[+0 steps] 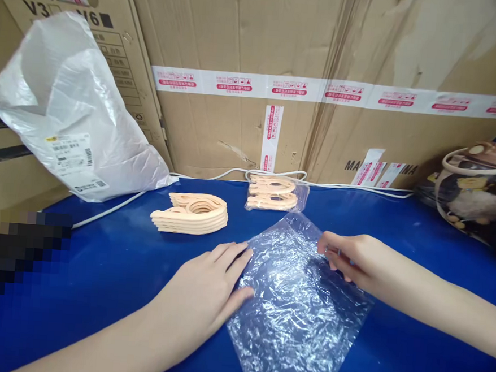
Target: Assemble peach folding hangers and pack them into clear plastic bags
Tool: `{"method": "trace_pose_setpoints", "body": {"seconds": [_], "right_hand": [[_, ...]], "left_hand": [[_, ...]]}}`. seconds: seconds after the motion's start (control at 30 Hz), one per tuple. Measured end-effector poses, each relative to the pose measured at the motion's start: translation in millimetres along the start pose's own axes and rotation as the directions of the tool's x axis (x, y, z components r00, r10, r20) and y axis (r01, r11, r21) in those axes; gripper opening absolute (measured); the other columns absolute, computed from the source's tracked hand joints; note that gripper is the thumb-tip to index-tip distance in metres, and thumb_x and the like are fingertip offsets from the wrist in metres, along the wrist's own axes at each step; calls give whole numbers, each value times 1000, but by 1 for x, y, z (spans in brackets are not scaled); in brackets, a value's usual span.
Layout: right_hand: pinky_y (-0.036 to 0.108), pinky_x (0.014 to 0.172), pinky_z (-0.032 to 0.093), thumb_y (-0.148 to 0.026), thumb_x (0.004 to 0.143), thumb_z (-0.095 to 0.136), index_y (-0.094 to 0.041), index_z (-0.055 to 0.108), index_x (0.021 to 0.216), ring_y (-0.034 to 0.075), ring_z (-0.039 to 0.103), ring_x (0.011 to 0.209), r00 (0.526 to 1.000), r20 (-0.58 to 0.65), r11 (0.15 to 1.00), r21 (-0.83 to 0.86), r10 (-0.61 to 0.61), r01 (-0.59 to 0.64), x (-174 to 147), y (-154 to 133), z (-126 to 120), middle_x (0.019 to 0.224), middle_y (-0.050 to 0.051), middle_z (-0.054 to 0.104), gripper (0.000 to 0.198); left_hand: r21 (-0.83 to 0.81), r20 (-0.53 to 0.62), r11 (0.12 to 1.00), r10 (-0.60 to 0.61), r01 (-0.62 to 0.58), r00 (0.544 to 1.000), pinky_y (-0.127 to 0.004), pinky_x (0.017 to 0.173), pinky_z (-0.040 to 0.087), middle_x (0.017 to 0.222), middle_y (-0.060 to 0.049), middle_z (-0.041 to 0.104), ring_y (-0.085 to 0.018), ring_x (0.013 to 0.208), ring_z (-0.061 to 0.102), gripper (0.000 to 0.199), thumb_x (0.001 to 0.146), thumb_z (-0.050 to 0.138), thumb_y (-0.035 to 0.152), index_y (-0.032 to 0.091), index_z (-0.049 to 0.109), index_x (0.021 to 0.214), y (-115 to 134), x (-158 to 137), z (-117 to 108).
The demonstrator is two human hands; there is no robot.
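Note:
A crinkled clear plastic bag (294, 308) lies spread on the blue table between my hands. My left hand (216, 280) rests flat on its left edge, fingers stretched out and thumb apart. At the upper right edge, my right hand (349, 255) has its fingers closed in a pinch on the bag. A stack of peach folding hangers (195, 215) sits beyond my left hand, touched by neither hand. Just past the bag's far corner, more peach hangers in a clear wrapper (275, 193) lie near the back of the table.
Large taped cardboard boxes (234, 134) stand along the back. A white mailing bag (79, 112) with a label leans at the left. White cable (110, 209) runs along the table's rear. A dark bag with a furry charm (476, 196) sits at the right. Something dark and pixelated fills the left edge.

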State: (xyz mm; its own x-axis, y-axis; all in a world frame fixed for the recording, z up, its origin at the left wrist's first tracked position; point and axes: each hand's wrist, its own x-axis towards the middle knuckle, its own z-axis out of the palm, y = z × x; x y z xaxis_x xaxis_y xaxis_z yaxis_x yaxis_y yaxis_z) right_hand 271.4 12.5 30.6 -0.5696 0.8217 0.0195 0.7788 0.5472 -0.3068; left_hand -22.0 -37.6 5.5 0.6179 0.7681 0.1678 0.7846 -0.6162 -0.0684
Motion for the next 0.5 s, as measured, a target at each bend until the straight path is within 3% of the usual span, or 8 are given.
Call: {"method": "trace_pose_setpoints", "body": {"seconds": [0.1, 0.17, 0.23, 0.37, 0.5], "right_hand": [[21, 38, 40, -19, 94, 38, -23, 44, 102, 10, 53, 36, 967, 94, 964, 103, 235, -244, 6, 3, 5, 63, -4, 64, 11], [19, 33, 37, -17, 93, 40, -22, 43, 105, 10, 48, 29, 911, 182, 914, 109, 369, -391, 9, 1, 3, 52, -7, 61, 13], [17, 31, 33, -21, 94, 43, -22, 47, 97, 9, 45, 27, 875, 283, 888, 132, 393, -441, 11, 0, -2, 45, -7, 58, 6], [15, 31, 28, -43, 95, 51, -19, 56, 76, 5, 39, 29, 887, 416, 886, 310, 201, -346, 5, 5, -14, 48, -3, 62, 32], [15, 36, 26, -43, 99, 48, -17, 69, 83, 4, 36, 37, 893, 449, 871, 449, -29, -198, -1, 6, -21, 50, -4, 57, 37]], "left_hand": [[-188, 189, 979, -44, 80, 981, -59, 110, 40, 158, -21, 26, -42, 143, 31, 96, 90, 38, 76, 5, 29, 153, 3, -11, -9], [-287, 294, 951, -27, 115, 956, -59, 115, 32, 161, -16, 12, -41, 147, 16, 102, 85, 40, 81, 11, 17, 156, -2, -11, -14], [-354, 347, 929, 24, 108, 938, -57, 118, 26, 162, -12, 5, -38, 149, 8, 99, 85, 43, 79, 18, 12, 157, -10, -6, -19], [-341, 309, 939, 57, 54, 949, -54, 120, 21, 162, -11, 5, -35, 150, 4, 90, 89, 48, 72, 20, 20, 156, -23, 5, -24], [-321, 370, 939, 7, 121, 929, -51, 121, 21, 162, -11, 6, -32, 150, 9, 83, 95, 41, 68, 19, 18, 157, -25, 7, -26]]}}
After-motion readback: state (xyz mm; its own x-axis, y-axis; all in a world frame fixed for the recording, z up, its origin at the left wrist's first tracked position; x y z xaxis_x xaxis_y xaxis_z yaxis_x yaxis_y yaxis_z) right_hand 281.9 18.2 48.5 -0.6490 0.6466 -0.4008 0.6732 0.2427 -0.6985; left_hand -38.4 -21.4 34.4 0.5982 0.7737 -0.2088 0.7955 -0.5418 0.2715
